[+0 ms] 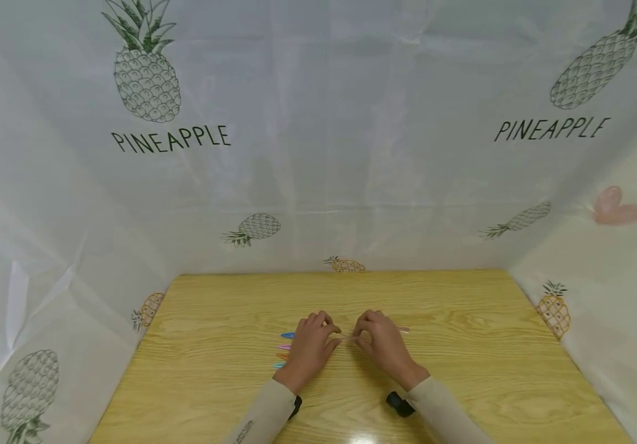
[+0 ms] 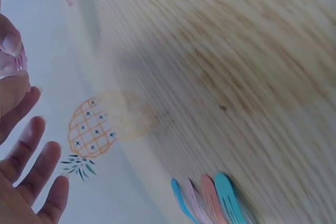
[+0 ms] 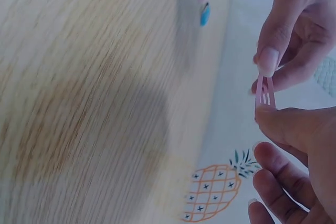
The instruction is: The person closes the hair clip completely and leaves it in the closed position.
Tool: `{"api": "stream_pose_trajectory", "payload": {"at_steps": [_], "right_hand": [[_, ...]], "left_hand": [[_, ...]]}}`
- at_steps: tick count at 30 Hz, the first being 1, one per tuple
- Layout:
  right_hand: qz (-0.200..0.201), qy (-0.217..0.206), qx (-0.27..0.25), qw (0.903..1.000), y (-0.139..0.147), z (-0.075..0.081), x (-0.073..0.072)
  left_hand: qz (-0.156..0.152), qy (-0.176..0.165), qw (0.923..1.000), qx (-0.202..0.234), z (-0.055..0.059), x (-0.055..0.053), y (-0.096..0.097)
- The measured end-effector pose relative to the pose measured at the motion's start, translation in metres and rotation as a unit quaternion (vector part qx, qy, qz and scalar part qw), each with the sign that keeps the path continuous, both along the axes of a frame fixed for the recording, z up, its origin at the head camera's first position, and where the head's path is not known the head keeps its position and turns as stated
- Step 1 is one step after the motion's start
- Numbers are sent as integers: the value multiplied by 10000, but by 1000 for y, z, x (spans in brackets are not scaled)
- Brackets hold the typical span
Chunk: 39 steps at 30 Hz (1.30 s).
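Above the table my left hand [image 1: 311,344] and right hand [image 1: 383,343] face each other, fingertips close together. Between them is a small pink snap hair clip [image 3: 265,92] with long slots. One end sits between the left thumb and fingers; the right thumb and finger pinch the other. The pinching fingertips cover both of its ends. More hair clips lie in a column beside the left hand: a blue clip [image 1: 287,335], a pink clip [image 1: 284,347], an orange clip [image 1: 282,356] and a teal clip [image 2: 230,198].
A pinkish piece [image 1: 404,329] lies on the wooden table [image 1: 462,345] just beyond the right hand, partly hidden by it. White cloth [image 1: 307,154] printed with pineapples rises behind the table and along both sides. A black wrist device [image 1: 399,404] shows by the right sleeve.
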State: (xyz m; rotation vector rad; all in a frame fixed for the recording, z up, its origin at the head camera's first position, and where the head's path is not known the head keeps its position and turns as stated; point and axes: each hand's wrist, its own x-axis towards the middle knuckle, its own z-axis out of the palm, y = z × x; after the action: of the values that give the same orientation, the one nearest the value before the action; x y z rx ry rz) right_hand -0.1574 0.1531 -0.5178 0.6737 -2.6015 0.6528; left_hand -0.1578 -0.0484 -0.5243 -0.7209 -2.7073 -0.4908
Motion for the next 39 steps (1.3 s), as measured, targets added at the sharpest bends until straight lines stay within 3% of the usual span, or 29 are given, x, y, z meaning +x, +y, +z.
{"api": "stream_pose_trajectory", "payload": {"at_steps": [5,9,14,23,39], "right_hand": [[225,139,-90,9996,-4,1,3],[388,265,47,9989,-6,2,3],[616,304,181,9975,-6,5,6],[1104,-13,255,9936,-6,11,10],[1811,-46,-40,9834,-8,6,11]], "left_hand": [[-74,458,9989,6,3,5,-8],[-82,611,9981,-2,8,9,-12],[-171,647,9978,-37,12,13,-16],[-332,714,9969,49,10,18,-24],[-906,649,9937,123,17,24,-40]]}}
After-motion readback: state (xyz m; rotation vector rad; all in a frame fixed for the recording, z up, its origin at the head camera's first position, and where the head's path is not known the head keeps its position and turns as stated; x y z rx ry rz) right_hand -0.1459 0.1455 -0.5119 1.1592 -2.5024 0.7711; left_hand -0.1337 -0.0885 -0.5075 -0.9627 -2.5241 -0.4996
